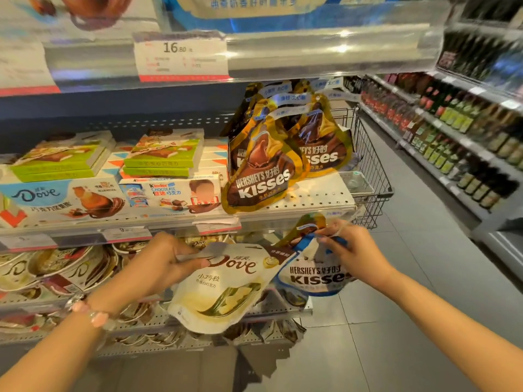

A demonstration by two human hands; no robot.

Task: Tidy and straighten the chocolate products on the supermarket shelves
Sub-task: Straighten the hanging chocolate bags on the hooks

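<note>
My left hand [162,264] grips the top left edge of a cream-white Dove pouch [223,290], held tilted in front of the lower shelf. My right hand [349,251] pinches the top of a white and blue Hershey's Kisses pouch [314,278], which hangs just right of the Dove pouch and touches it. A gold Kisses pouch [307,226] shows partly behind them. On the middle shelf [311,200] several gold-brown Kisses pouches [260,168] lean untidily against each other.
Left of the Kisses pouches lie a Kinder box [169,193], a Dove box [56,199] and green boxes [161,157]. Round Dove tubs [56,267] fill the lower shelf at left. A wire cart [368,165] stands at the shelf's end. Bottles line the aisle shelves [458,137] at right.
</note>
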